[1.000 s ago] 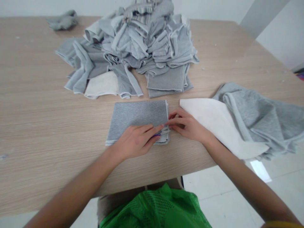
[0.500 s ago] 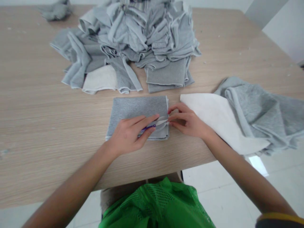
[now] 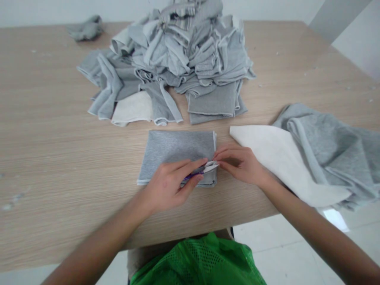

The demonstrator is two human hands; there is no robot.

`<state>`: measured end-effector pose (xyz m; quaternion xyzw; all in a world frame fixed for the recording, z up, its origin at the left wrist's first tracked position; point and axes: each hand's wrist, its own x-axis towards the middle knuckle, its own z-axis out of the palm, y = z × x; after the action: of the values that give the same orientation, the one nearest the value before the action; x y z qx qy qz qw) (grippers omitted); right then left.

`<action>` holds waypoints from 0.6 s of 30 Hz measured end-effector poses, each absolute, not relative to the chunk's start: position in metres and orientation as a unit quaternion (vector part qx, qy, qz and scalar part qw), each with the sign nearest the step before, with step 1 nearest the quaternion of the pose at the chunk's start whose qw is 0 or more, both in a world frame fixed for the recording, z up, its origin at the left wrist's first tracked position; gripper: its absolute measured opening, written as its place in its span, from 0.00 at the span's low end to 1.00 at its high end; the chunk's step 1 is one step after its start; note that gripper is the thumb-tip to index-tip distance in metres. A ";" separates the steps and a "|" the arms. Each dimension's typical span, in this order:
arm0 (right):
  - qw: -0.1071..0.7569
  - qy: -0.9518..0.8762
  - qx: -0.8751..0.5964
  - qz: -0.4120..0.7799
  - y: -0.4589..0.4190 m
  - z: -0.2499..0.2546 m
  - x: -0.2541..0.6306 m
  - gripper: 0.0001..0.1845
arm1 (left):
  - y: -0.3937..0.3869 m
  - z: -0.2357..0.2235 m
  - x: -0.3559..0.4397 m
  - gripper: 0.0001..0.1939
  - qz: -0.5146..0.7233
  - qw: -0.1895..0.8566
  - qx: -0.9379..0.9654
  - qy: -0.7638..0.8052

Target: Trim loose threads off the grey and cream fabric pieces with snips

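A folded grey cloth [image 3: 175, 146] with white edging lies flat on the table in front of me. My left hand [image 3: 170, 186] rests over its lower part, closed around small thread snips [image 3: 210, 168] with purple handles. The silvery blades point right, at the cloth's right edge. At that same edge my right hand [image 3: 242, 162] is closed in a pinch, its fingertips right beside the blade tips. What it pinches looks like the cloth's edge or a thread there; the fingers partly hide it.
A large heap of grey cloths [image 3: 175, 59] fills the far middle of the wooden table [image 3: 59, 158]. To the right, a grey and white cloth [image 3: 267, 146] hangs over the front edge. A small grey bundle [image 3: 87, 29] sits at the far left.
The camera view has shifted slightly, so everything appears lower and further right. My right fingers have drawn closer together at the cloth's edge, and the blade tips reach a little past that edge.
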<state>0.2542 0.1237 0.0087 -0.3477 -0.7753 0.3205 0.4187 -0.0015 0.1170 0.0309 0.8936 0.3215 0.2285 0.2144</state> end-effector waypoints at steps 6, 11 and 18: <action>0.419 -0.746 -0.353 0.378 0.122 0.010 0.252 0.04 | 0.114 0.033 -0.003 0.21 0.236 0.146 0.910 0.308; 0.439 -0.693 -0.364 0.441 0.118 0.007 0.252 0.02 | 0.109 0.036 -0.001 0.20 0.286 0.107 0.901 0.308; 0.444 -0.643 -0.380 0.495 0.114 0.012 0.250 0.04 | 0.101 0.043 0.003 0.20 0.325 0.107 0.888 0.307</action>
<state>0.2500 0.1141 0.0122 -0.3800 -0.6430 0.4946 0.4445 0.0029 0.1014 0.0426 0.8881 0.3072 0.3247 0.1071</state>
